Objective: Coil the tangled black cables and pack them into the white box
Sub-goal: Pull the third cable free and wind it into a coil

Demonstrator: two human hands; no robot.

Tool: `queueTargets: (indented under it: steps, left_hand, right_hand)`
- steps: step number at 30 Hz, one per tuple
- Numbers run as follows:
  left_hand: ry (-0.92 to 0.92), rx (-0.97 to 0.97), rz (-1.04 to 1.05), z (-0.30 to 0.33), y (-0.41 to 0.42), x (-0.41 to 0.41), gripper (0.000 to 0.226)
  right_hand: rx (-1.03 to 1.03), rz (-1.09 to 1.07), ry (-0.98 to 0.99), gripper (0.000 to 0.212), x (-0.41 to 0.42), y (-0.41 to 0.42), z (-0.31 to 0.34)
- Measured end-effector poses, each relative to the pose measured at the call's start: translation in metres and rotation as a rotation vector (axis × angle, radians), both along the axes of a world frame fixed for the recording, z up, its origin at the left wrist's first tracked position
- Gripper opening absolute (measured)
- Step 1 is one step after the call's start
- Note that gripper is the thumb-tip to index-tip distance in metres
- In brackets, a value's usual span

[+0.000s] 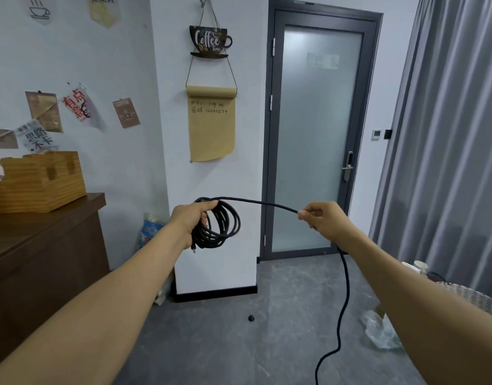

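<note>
Coiling is under way: the black cable (pixel 225 223) hangs in several loops near the middle of the frame, gathered in my left hand (pixel 193 218), whose fingers are curled round the top of the bundle. A short plug end dangles below the loops. From the top of the coil one strand runs rightward, nearly taut, to my right hand (pixel 320 216), which pinches it between thumb and fingertips. The two hands are apart, level with each other, each closed on the cable.

Past my right hand the loose length drops down the lower right of the frame, wavers toward the grey floor (pixel 211 343) and leaves the bottom edge, so I cannot tell how much is left.

I judge the cable light and limp, with enough spring to hold round loops but also to kink and twist; the sheath looks matt, so it should not slip. The best hold is where I have it: the coil clamped at its top, the free strand pinched and fed loop by loop.

A wooden counter (pixel 45 232) stands at the left, a frosted glass door (pixel 320 134) behind, a curtain (pixel 447 134) at the right. No white box is in view.
</note>
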State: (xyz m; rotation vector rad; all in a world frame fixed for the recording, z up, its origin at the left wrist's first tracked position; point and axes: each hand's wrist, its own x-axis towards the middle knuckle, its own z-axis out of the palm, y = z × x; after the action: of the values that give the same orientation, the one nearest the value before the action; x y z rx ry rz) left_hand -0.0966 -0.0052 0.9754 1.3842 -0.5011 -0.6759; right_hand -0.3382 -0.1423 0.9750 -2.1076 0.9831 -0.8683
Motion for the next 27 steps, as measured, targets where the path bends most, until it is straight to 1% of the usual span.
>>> queueTargets:
  steps: [3,5,7,10,13,15,17,20,21,23,25,27]
  left_hand:
    - [0.022,-0.022,0.105,0.003,0.01,0.014,0.032]
    - [-0.013,-0.014,0.143,0.005,0.014,0.015,0.031]
    - [-0.123,0.021,0.191,0.006,0.014,0.012,0.034]
    - [-0.38,0.084,0.251,0.009,0.01,0.002,0.031]
    - [-0.596,0.133,0.295,0.013,0.006,-0.008,0.032]
    - [-0.698,0.133,0.296,0.012,0.001,-0.016,0.036]
    - [-0.741,0.122,0.295,0.009,-0.005,-0.022,0.037]
    - [-0.82,0.133,0.249,0.008,-0.011,-0.03,0.04]
    - [-0.832,0.143,0.217,0.008,-0.011,-0.034,0.041]
    - [-0.836,0.158,0.137,0.007,-0.012,-0.042,0.041]
    - [-0.771,0.162,0.028,0.006,-0.013,-0.05,0.039]
    - [-0.61,0.103,-0.139,0.004,-0.012,-0.056,0.035]
  right_hand:
    - [-0.026,-0.074,0.017,0.019,-0.008,-0.006,-0.005]
    - [-0.061,-0.101,0.03,0.017,-0.007,-0.006,-0.003]
    - [-0.163,-0.161,0.123,0.014,0.001,-0.002,0.001]
    - [-0.439,-0.231,0.376,0.018,0.013,0.011,0.011]
    - [-0.653,-0.132,0.599,0.019,0.025,0.029,0.019]
    - [-0.713,-0.018,0.708,0.021,0.037,0.043,0.022]
    - [-0.738,0.11,0.753,0.023,0.045,0.054,0.026]
    - [-0.675,0.29,0.735,0.022,0.051,0.063,0.032]
    - [-0.639,0.334,0.698,0.02,0.051,0.066,0.034]
    - [-0.571,0.397,0.561,0.013,0.052,0.067,0.038]
    - [-0.506,0.422,0.424,0.009,0.052,0.067,0.04]
    - [-0.459,0.398,0.346,0.012,0.049,0.066,0.04]
